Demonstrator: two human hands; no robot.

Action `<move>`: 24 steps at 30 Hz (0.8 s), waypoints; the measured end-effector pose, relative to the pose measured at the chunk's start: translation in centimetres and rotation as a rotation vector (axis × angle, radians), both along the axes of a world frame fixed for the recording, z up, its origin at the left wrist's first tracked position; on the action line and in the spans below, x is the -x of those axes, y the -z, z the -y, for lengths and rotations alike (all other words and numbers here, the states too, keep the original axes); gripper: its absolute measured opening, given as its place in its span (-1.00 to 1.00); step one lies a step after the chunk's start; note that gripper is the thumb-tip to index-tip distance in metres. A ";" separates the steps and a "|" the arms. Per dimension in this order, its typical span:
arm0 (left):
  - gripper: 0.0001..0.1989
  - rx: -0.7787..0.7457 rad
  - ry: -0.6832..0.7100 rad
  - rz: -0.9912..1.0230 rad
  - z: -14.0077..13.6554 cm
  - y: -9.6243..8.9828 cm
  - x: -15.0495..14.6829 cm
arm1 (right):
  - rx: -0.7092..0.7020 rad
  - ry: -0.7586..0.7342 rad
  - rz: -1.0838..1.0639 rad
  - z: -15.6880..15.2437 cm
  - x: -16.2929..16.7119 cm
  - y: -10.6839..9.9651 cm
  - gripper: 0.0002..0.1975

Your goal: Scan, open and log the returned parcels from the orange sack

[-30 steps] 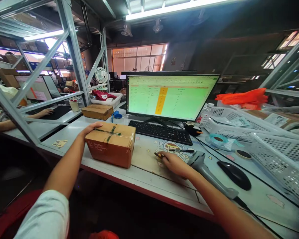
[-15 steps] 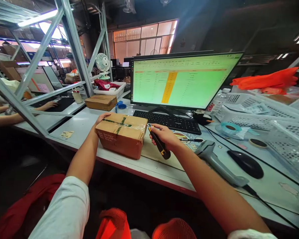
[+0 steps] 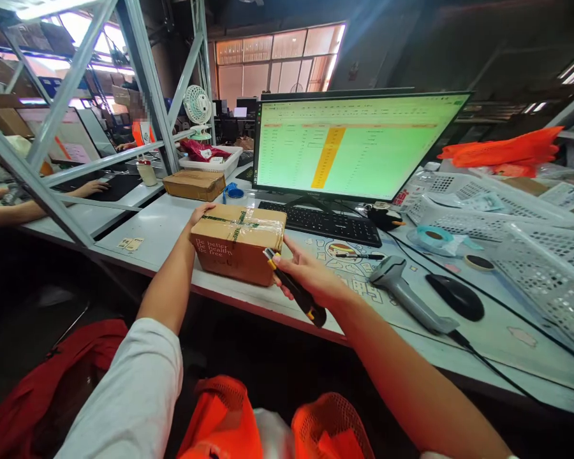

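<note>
Cardboard box (image 3: 236, 252), taped across its top, sits on the desk (image 3: 138, 220) between the left fingers (image 3: 205, 209) and the right fingers (image 3: 293, 247). The left fingers lie against its far left edge; they are mostly hidden, so how far they bend I cannot tell. The right fingers are closed around a black-and-yellow utility knife (image 3: 296, 293), its front end just before the box's near right corner; contact cannot be told. Beyond the right fingers lies a keyboard (image 3: 335, 226); to their right, a scanner (image 3: 409, 296). A smaller box (image 3: 194, 185) lies beyond the left fingers.
</note>
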State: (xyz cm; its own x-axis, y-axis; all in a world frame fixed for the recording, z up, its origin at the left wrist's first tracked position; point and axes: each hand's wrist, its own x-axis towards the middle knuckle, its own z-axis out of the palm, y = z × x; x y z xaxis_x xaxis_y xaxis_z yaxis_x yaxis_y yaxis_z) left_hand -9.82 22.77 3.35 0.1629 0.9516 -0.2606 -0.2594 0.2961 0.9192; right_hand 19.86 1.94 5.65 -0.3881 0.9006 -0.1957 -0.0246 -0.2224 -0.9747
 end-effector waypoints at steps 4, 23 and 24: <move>-0.80 -0.158 -0.294 -0.059 2.5 0.7 0.4 | 0.027 0.193 0.079 0.6 -1.8 1.1 -0.24; -0.59 -0.857 -0.288 -1.239 15.4 -2.6 -5.1 | 0.034 0.311 0.132 -7.6 -3.5 4.6 -0.41; -0.53 -0.734 -0.224 -1.313 13.0 -3.9 -3.8 | 0.020 0.300 0.143 -8.1 -3.4 4.3 -0.43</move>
